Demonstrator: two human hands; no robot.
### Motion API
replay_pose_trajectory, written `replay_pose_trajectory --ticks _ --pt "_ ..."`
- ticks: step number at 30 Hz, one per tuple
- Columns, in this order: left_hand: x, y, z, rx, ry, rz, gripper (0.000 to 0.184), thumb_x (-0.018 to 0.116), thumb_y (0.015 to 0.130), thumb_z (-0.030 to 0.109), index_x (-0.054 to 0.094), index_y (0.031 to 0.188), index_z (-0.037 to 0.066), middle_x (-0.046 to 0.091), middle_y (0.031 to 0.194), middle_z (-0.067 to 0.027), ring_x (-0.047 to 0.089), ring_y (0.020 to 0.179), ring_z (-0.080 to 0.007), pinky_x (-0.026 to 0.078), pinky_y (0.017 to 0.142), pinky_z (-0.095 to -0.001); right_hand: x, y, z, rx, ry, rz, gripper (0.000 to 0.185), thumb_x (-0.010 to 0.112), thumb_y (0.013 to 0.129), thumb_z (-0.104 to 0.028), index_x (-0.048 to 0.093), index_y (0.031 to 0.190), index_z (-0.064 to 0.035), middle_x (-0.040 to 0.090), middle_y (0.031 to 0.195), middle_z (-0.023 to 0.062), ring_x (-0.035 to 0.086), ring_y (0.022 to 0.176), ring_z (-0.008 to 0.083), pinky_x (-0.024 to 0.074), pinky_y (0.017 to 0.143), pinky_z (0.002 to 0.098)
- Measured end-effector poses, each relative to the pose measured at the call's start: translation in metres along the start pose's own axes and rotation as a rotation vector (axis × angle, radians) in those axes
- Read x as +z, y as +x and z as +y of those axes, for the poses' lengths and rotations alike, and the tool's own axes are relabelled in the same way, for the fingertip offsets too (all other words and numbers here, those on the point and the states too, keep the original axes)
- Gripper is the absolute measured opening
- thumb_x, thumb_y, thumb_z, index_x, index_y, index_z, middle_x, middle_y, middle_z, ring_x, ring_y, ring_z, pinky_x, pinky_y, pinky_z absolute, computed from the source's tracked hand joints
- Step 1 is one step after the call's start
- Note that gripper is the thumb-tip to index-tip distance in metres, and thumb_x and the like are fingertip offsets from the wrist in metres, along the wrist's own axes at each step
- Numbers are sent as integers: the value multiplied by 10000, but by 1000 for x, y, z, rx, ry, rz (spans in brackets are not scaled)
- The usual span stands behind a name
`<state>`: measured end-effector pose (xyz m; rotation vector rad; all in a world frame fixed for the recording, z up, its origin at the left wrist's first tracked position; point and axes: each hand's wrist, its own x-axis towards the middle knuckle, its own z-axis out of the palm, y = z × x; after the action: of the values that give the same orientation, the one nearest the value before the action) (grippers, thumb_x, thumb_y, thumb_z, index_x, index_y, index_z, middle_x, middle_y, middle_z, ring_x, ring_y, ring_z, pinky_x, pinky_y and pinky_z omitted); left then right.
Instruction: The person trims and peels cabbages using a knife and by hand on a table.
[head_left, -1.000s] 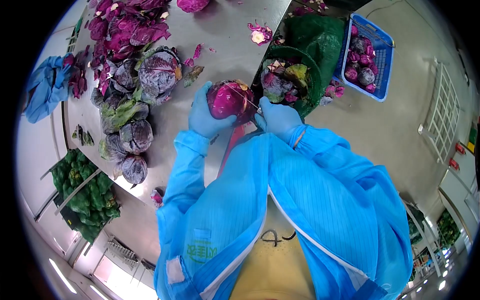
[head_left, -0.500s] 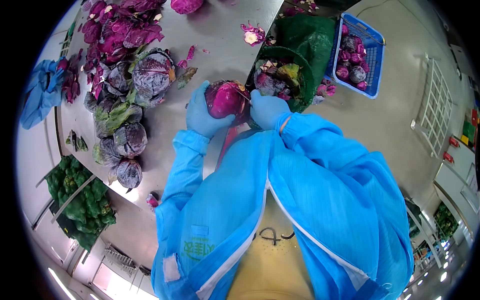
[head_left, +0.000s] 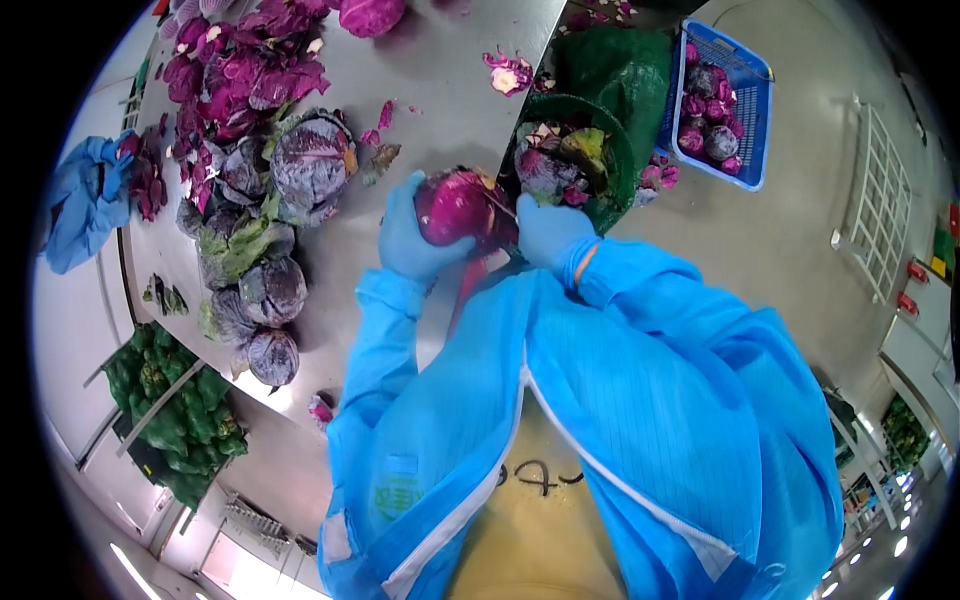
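Note:
My left hand is wrapped round the left and lower side of a red cabbage, holding it above the metal table near my chest. The cabbage shows shiny purple leaves, with darker leaf on its right side. Just right of it, my right hand is closed on a knife; only a thin bit of blade shows against the cabbage, and the fingers hide the handle. Beyond my right hand, a green sack stands with its mouth open, holding cut-off cabbage leaves.
Untrimmed cabbages and a heap of loose purple leaves lie on the left of the metal table. A blue basket of trimmed cabbages stands on the floor at right. Filled green net bags are at lower left.
My right hand has shifted slightly right and down, and more of the cabbage's dark right side shows. The left hand keeps its hold. The whole view has turned a little.

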<state>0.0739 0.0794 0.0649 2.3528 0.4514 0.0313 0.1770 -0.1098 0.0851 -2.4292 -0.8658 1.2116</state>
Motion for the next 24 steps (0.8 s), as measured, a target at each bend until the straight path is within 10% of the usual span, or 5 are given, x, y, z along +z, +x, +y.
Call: replay_pose_trajectory --ticks 16,18,21,24 --pt "2 -32 -42 14 -528 -7 1053 847 530 254 250 1361 7 410 1304 -153 430 1203 -275 364 1011 -381 55 54 32 -49 355 299 368 540 823 -316 435 1050 -45 613 861 260 600 794 421 468 695 509" --pt "8 -38 -43 20 -610 60 1065 856 530 265 245 1364 8 396 1318 -152 428 1208 -272 358 1017 -383 60 55 31 -111 403 335 376 559 848 -335 457 1066 -47 621 805 220 625 706 348 487 600 460" --pt "10 -45 -39 2 -700 96 1060 859 530 262 251 1361 9 392 1322 -154 430 1206 -268 364 1013 -383 61 41 14 21 1267 -84 377 555 895 -376 517 1090 -55 566 700 63 533 543 120 442 447 279" --pt "15 -46 -43 -13 -627 134 1069 864 527 263 245 1361 11 402 1308 -158 436 1200 -270 375 1003 -382 63 37 1 -8 1240 -46 362 554 896 -372 528 1057 -49 542 685 50 511 523 126 444 458 274"
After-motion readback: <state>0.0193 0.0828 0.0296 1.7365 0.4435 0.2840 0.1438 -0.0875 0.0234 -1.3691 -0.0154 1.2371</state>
